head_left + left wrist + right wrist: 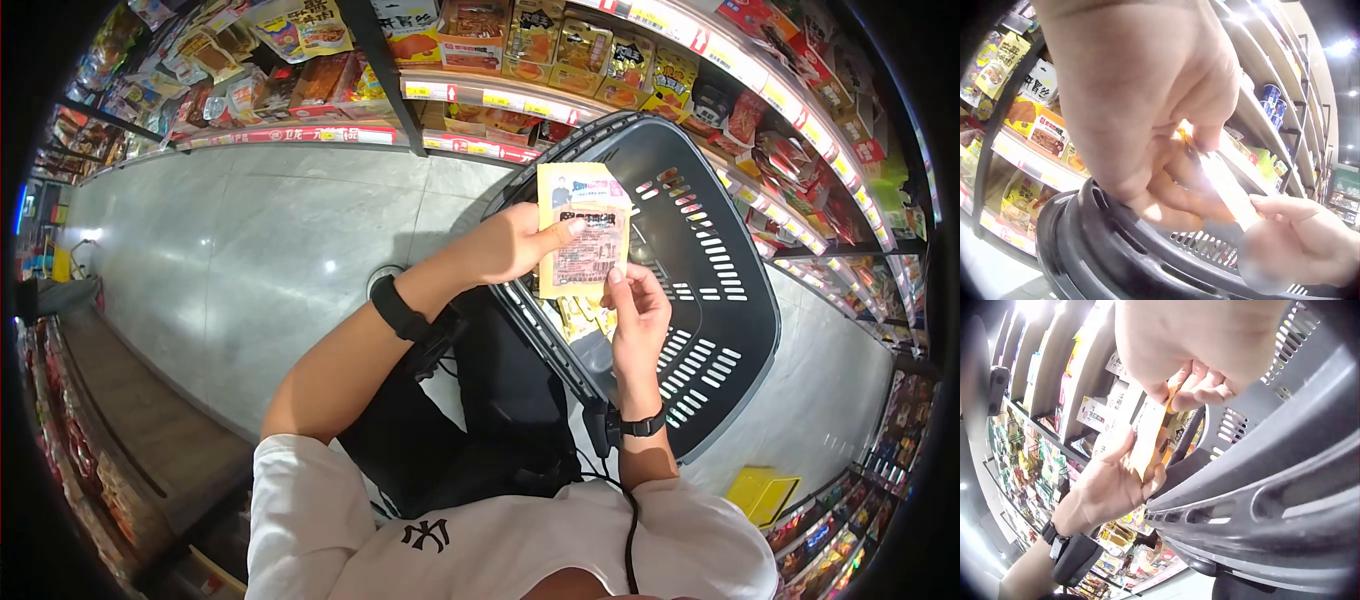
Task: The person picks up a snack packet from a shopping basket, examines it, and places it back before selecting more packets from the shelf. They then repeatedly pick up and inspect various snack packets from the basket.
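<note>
A yellow-edged packet with printed text is held up over a dark grey basket. My left hand grips its left edge, thumb across the printed face. My right hand pinches the lower right corner between thumb and fingers. In the left wrist view the packet is seen edge-on between the left hand and the right hand. The right wrist view shows both the left hand and the right hand on the packet. Yellow packets lie in the basket beneath.
Shelves of packaged snacks curve along the far side and right. A low brown platform stands at the left on the grey tiled floor. A yellow object is on the floor at the lower right.
</note>
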Demonstrator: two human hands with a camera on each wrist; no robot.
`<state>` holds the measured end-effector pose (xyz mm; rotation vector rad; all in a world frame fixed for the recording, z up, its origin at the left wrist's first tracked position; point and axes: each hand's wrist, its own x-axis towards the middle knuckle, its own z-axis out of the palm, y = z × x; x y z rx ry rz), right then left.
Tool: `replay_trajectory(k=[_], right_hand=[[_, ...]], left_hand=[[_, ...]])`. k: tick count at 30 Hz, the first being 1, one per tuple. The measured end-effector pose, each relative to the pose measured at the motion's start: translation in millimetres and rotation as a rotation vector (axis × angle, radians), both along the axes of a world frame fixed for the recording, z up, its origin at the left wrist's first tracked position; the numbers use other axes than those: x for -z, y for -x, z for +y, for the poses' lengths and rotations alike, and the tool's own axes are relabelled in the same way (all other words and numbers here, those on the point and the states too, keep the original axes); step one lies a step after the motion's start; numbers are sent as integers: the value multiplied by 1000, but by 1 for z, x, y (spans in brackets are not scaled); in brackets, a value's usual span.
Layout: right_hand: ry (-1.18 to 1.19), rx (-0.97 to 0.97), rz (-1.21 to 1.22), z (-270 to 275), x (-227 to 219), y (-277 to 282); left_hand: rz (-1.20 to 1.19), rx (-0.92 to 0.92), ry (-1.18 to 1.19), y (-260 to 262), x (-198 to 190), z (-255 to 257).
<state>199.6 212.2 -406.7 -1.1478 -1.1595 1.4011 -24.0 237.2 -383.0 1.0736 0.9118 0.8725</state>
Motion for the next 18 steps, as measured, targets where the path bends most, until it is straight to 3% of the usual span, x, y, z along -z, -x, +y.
replay_trajectory(k=[6,18], right_hand=[[0,70,-26,3,-1,2],[26,78,-9,8,1,8]], left_hand=[[74,-77,-12,5,-3,3],[17,-63,5,11,4,11]])
